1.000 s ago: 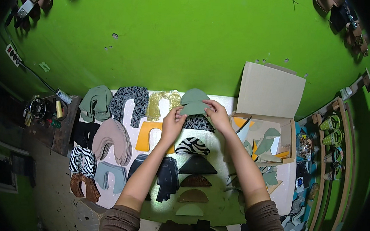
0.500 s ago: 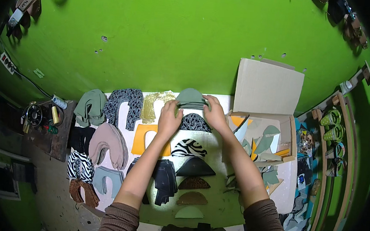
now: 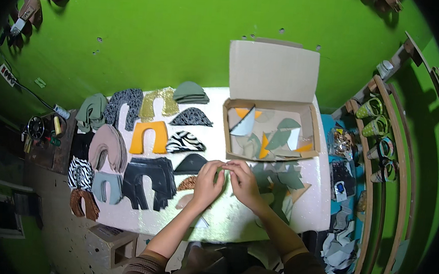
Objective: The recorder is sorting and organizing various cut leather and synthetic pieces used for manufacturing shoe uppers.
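My left hand (image 3: 210,184) and my right hand (image 3: 243,184) meet above the table, fingertips touching. Their fingers are curled and pressed together; anything held between them is too small to make out. Left of my hands runs a column of half-moon pieces: a green stack (image 3: 190,92), a black-and-grey patterned one (image 3: 192,117), a zebra-striped one (image 3: 185,142), a black one (image 3: 191,164) and a brown spotted one (image 3: 186,183). My left hand partly covers the lower ones. Beyond my right hand lies a heap of green scraps (image 3: 289,178).
An open cardboard box (image 3: 273,72) holding green, white and orange scraps stands at the far right. Arched pieces in black (image 3: 162,171), orange (image 3: 136,142), pink (image 3: 100,146) and gold (image 3: 149,109) cover the table's left. A wooden rack (image 3: 385,209) with sandals stands right.
Both hands have left the green stack at the back and come toward me, meeting over the table's nearer middle. The view has swung right, so the table sits farther left.
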